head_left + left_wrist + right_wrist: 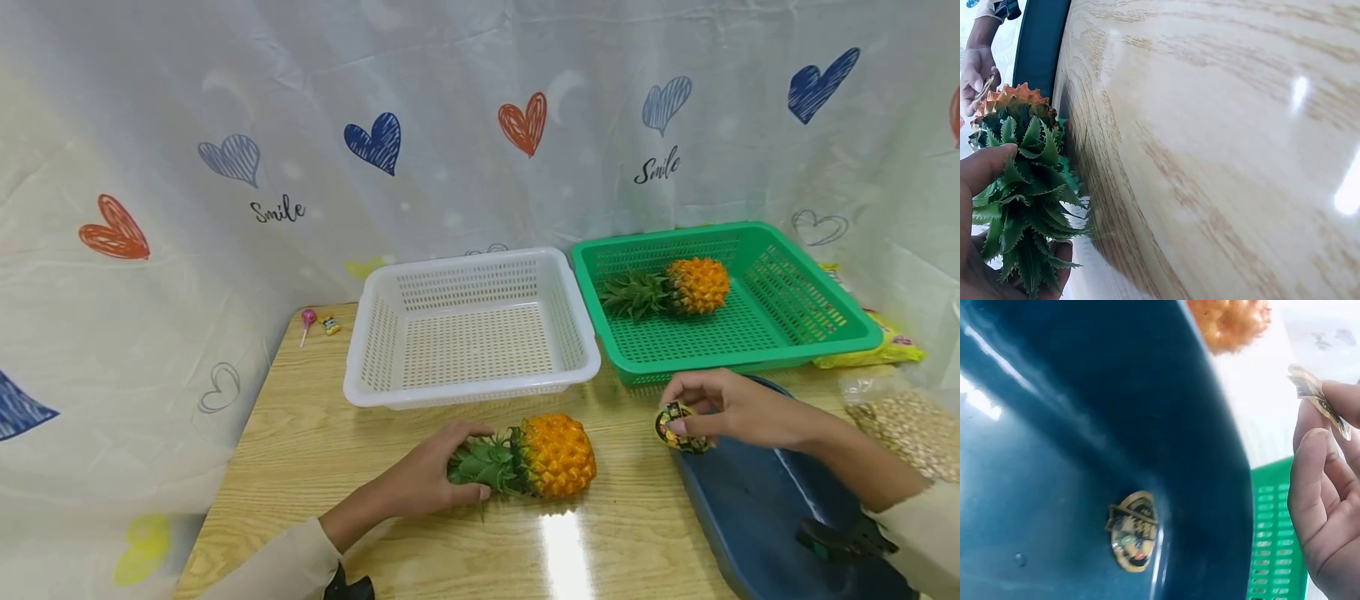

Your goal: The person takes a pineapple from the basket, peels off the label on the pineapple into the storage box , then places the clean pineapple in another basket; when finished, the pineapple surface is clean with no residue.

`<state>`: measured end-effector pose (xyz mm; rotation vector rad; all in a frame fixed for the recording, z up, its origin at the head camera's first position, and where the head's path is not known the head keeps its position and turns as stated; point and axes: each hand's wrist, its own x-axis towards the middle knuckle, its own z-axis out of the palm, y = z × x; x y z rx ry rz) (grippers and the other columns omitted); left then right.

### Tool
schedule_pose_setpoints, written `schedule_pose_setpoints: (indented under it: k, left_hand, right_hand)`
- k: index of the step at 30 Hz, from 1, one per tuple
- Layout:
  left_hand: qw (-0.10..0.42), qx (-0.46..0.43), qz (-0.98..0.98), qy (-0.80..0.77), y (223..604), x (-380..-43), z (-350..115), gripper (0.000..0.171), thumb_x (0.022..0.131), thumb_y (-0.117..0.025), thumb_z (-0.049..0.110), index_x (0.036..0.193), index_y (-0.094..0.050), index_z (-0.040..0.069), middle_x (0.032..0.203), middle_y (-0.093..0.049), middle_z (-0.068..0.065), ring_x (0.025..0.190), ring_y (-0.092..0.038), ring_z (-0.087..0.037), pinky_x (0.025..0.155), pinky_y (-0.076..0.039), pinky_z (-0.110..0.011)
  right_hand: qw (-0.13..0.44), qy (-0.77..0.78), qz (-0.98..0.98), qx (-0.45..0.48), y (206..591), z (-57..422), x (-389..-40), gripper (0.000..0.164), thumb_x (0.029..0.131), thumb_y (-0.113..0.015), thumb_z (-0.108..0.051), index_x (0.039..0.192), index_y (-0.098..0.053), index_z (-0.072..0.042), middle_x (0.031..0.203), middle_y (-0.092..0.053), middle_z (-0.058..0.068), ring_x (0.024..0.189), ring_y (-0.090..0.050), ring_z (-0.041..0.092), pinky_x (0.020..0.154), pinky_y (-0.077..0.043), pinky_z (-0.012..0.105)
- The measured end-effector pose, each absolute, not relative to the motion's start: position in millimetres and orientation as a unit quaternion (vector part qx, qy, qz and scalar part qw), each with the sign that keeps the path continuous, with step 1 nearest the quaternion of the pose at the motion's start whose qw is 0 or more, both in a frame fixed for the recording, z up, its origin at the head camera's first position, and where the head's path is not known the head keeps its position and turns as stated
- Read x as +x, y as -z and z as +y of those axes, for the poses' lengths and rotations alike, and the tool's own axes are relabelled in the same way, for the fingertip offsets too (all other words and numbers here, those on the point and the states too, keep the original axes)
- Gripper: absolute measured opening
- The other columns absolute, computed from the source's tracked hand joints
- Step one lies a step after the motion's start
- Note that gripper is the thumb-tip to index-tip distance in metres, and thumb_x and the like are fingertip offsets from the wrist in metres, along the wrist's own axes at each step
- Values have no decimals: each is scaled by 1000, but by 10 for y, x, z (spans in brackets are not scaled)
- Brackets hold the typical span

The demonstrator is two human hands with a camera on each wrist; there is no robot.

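Observation:
A small orange pineapple point(558, 457) lies on its side on the wooden table, its crown pointing left. My left hand point(429, 477) grips the green leaves point(1029, 206), thumb on one side and fingers on the other. In my right hand point(738, 408), thumb and fingers pinch a round black and gold label point(678, 427), held over the near-left rim of the dark blue basin point(757, 517). The right wrist view shows that label point(1319, 400) edge-on, while a similar label point(1135, 531) lies inside the basin.
A white basket point(468, 392) stands at the back. Beside it, a green basket point(757, 361) holds another pineapple point(697, 286). A lollipop point(308, 318) and a small wrapped sweet point(332, 326) lie at back left. Yellow packets point(873, 350) and a bag of pale kernels point(903, 425) are at right.

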<state>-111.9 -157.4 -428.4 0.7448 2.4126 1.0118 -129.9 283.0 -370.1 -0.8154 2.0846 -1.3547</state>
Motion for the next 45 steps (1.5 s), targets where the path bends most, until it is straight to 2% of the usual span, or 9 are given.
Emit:
schedule_pose_setpoints:
  k: [9, 17, 22, 26, 33, 39, 42, 45]
  left_hand:
    - [207, 269, 867, -364, 4287, -1125, -1584, 74, 88, -75, 46, 150, -42, 23, 144, -48, 2, 120, -55, -19, 96, -49, -47]
    - [208, 273, 866, -364, 4300, -1137, -1586, 74, 88, -75, 48, 150, -42, 24, 144, -48, 2, 122, -55, -20, 96, -49, -49]
    - [210, 275, 866, -362, 4291, -1144, -1587, 74, 88, -75, 49, 150, -42, 24, 141, -50, 2, 119, -56, -18, 95, -50, -46]
    - [218, 272, 863, -365, 4279, -1153, -1590, 74, 88, -75, 48, 150, -41, 25, 141, -50, 2, 118, -56, -18, 94, -50, -45]
    - [219, 272, 863, -365, 4283, -1163, -1596, 74, 89, -74, 48, 151, -41, 25, 144, -49, 2, 120, -55, -19, 95, -49, -46]
    - [218, 272, 863, -365, 4277, -1160, -1594, 74, 88, -75, 48, 151, -41, 25, 144, -48, 2, 121, -54, -19, 96, -48, -47]
    - [219, 271, 864, -363, 4273, -1157, -1591, 74, 88, -75, 47, 151, -41, 25, 144, -48, 2, 122, -54, -20, 97, -48, -48]
    - [218, 272, 865, -361, 4270, -1155, -1588, 74, 88, -75, 47, 151, -41, 24, 144, -48, 2, 122, -54, -20, 97, -48, -48]
  right_hand:
    - [271, 498, 772, -286, 3797, 2969, -1281, 31, 101, -58, -5, 131, -54, 2, 101, -71, 8, 69, -62, 25, 57, -53, 36]
    - [312, 498, 766, -261, 3873, 3196, -1291, 29, 103, -55, -6, 130, -52, 5, 108, -72, 7, 73, -61, 28, 58, -52, 38]
    - [348, 497, 751, -259, 3930, 3326, -1295, 29, 103, -52, -4, 129, -50, 9, 103, -71, 8, 75, -61, 26, 59, -54, 38]
    - [377, 484, 752, -241, 3982, 3366, -1281, 29, 104, -52, -7, 129, -51, 8, 102, -70, 11, 73, -60, 25, 59, -55, 39]
    - [414, 483, 736, -231, 4084, 3348, -1247, 24, 102, -55, -6, 123, -56, 6, 100, -69, 14, 67, -59, 11, 54, -54, 36]
    - [442, 496, 708, -240, 4175, 3338, -1249, 24, 100, -57, -3, 121, -56, 8, 98, -68, 12, 64, -53, 4, 49, -45, 36]
    - [444, 495, 705, -246, 4185, 3351, -1254, 29, 98, -59, -2, 125, -54, 10, 104, -65, 15, 71, -61, 8, 55, -50, 36]
    - [434, 479, 722, -248, 4154, 3370, -1256, 37, 97, -61, -3, 132, -52, 9, 118, -61, 20, 91, -68, 12, 71, -56, 33]
